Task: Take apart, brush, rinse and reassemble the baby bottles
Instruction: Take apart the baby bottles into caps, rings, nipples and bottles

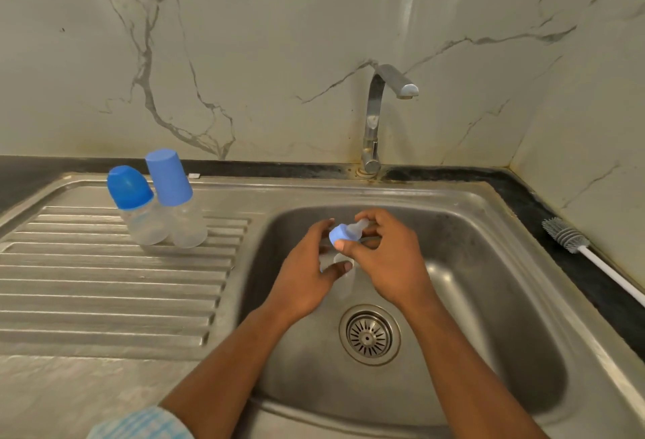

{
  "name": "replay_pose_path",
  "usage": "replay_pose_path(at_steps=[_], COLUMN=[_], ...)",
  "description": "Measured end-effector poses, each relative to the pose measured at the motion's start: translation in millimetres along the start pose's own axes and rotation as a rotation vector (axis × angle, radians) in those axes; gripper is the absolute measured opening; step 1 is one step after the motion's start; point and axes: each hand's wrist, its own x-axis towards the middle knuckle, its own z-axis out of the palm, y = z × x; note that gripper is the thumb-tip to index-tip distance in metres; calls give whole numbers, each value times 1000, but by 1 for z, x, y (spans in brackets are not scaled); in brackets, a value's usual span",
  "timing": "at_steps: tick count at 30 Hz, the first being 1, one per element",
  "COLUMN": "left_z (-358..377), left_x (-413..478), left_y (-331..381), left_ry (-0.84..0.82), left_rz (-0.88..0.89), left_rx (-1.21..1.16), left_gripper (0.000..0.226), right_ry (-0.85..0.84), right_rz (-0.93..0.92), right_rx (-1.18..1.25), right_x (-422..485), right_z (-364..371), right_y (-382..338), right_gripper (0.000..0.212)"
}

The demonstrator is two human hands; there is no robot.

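Note:
Over the steel sink basin [488, 264] my left hand [307, 278] grips a clear baby bottle body [343, 276], mostly hidden behind the fingers. My right hand [387, 257] pinches the blue collar with its clear teat [345, 233] just above the bottle's mouth. Whether the collar still touches the bottle I cannot tell. Two more baby bottles stand on the ribbed drainboard at the left, one with a rounded blue cap [134, 203] and one with a taller blue cap [176, 194]; they lean against each other.
A chrome tap [377, 117] rises behind the basin with no water running. A grey bottle brush [572, 241] with a white handle lies on the dark counter at the right. The drain strainer [369, 335] sits in the basin floor. Marble walls close the back and right.

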Motion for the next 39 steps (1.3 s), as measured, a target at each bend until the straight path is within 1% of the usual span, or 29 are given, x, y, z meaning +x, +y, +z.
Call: replay_pose_path(at_steps=[3, 7, 9, 11, 12, 15, 18, 23, 29, 31, 34, 37, 39], left_z=[-3, -10, -14, -17, -19, -22, -23, -26, -25, -24, -23, -25, -26], left_x=[4, 8, 9, 8, 9, 9, 10, 9, 7, 7, 5, 5, 5], left_y=[4, 6, 9, 10, 10, 8, 6, 11, 15, 15, 16, 15, 14], left_ry=[35, 54, 64, 37, 24, 5, -13, -66, -90, -81, -78, -95, -101], left_rz=[4, -27, -46, -69, -85, -125, -157, -219, -217, -210, -201, -199, -208], left_rx=[-108, -279, -361, -440, -467, -502, -561, -744, -752, -738, -729, -741, -775], left_gripper=[56, 51, 42, 38, 37, 36, 34, 27, 29, 31, 32, 36, 38], right_ry=[39, -8, -26, -29, -35, -77, -104, -82, -21, -18, -48, -112, -142], right_rz=[6, 33, 60, 56, 47, 32, -4, -39, -78, -88, -66, -36, -31], right_rx=[55, 109, 184, 203, 203, 213, 152, 121, 71, 34, 55, 138, 180], right_x=[3, 13, 17, 20, 20, 19, 16, 14, 13, 13, 14, 14, 13], right_z=[-1, 2, 0, -5, -7, -12, -12, -10, -8, -5, -5, -8, -9], right_y=[1, 3, 1, 1, 0, -2, -2, -5, -10, -11, -9, -8, -8], right_gripper=[34, 32, 23, 13, 13, 30, 25, 17, 10, 13, 17, 12, 14])
